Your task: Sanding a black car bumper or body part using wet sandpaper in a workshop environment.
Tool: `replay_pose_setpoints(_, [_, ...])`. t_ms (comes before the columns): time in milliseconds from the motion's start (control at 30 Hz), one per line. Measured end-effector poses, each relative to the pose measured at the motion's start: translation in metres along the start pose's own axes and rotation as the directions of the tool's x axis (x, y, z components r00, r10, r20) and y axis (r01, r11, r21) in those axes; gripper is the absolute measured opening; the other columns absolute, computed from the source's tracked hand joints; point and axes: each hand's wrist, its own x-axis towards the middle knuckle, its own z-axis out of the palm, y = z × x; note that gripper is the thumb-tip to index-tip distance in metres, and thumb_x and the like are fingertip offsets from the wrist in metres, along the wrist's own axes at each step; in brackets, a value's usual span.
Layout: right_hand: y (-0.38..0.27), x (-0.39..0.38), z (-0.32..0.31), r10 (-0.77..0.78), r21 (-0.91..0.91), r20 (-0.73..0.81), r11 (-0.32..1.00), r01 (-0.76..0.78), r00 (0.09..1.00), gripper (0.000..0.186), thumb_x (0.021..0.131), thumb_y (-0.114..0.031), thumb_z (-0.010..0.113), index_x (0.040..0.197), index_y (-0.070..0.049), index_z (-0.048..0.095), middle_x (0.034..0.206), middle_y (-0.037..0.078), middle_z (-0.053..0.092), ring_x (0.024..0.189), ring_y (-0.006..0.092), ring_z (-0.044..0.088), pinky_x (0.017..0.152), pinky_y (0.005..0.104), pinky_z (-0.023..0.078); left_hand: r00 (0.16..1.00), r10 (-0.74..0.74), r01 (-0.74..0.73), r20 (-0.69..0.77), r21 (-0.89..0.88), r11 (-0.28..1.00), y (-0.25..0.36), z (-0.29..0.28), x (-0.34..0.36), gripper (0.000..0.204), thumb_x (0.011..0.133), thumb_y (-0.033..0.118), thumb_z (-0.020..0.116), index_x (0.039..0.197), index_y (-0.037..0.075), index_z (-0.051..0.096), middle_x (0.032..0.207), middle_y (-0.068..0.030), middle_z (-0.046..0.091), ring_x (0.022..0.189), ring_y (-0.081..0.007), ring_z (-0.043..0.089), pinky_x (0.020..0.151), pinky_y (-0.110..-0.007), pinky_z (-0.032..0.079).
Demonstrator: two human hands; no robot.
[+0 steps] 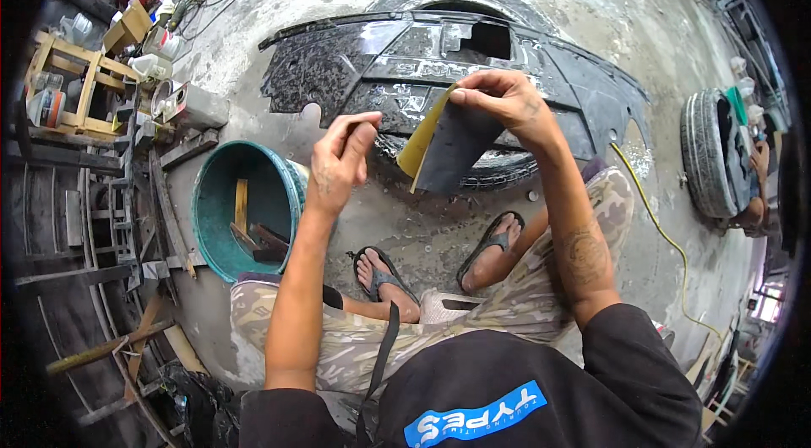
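My right hand [507, 103] pinches the top edge of a folded sheet of sandpaper [460, 148], dark grey on one face and yellow on the other. The sheet hangs down in a loose V. To its left, my left hand [340, 162] is raised with its fingers curled together, apart from the sheet, and nothing shows in it. Beyond both hands lies a large black plastic panel [346, 97], scuffed and wet-looking, with a square cut-out near its far edge. It rests on a tyre [498, 173], which shows along the panel's near side.
A teal bucket [201, 224] holding pieces of wood stands to my left. Wooden frames [84, 85] and clutter line the left side. Another tyre [701, 152] stands at far right, beside another person's hand [760, 161]. A yellow hose [655, 207] crosses the floor.
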Motion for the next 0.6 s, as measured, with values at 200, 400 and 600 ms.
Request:
replay_pose_setpoints(200, [0.003, 0.015, 0.003, -0.058, -0.194, -0.031, 0.98, 0.051, 0.998, 0.026, 0.089, -0.028, 0.076, 0.101, -0.005, 0.076, 0.086, 0.001, 0.072, 0.082, 0.0064, 0.062, 0.075, 0.0235, 0.05, 0.992, 0.053, -0.069, 0.112, 0.139, 0.988, -0.002, 0.02, 0.01, 0.025, 0.087, 0.013, 0.078, 0.107, 0.0, 0.071, 0.097, -0.0039, 0.072, 0.086, -0.0096, 0.064, 0.078, -0.025, 0.05])
replay_pose_setpoints(400, [0.024, 0.049, 0.034, -0.206, 0.041, -0.009, 0.978, 0.206, 0.979, 0.025, 0.086, -0.024, 0.077, 0.096, 0.0, 0.075, 0.086, 0.006, 0.074, 0.08, 0.0103, 0.065, 0.075, 0.0285, 0.053, 0.998, 0.058, -0.052, -0.028, 0.169, 0.984, -0.015, -0.021, 0.018, 0.013, 0.092, 0.013, 0.072, 0.097, 0.002, 0.068, 0.073, 0.0071, 0.057, 0.056, -0.0014, 0.042, 0.049, -0.02, 0.031])
replay_pose_setpoints(600, [0.035, 0.026, 0.025, -0.224, 0.027, 0.013, 0.974, 0.223, 0.975, 0.032, 0.082, -0.027, 0.077, 0.096, 0.002, 0.074, 0.085, 0.009, 0.074, 0.077, 0.0125, 0.067, 0.072, 0.0292, 0.053, 0.993, 0.11, -0.097, -0.052, 0.209, 0.973, -0.034, -0.002, 0.005, 0.013, 0.095, 0.016, 0.069, 0.094, 0.003, 0.066, 0.069, 0.0049, 0.055, 0.048, -0.0028, 0.042, 0.044, -0.021, 0.031])
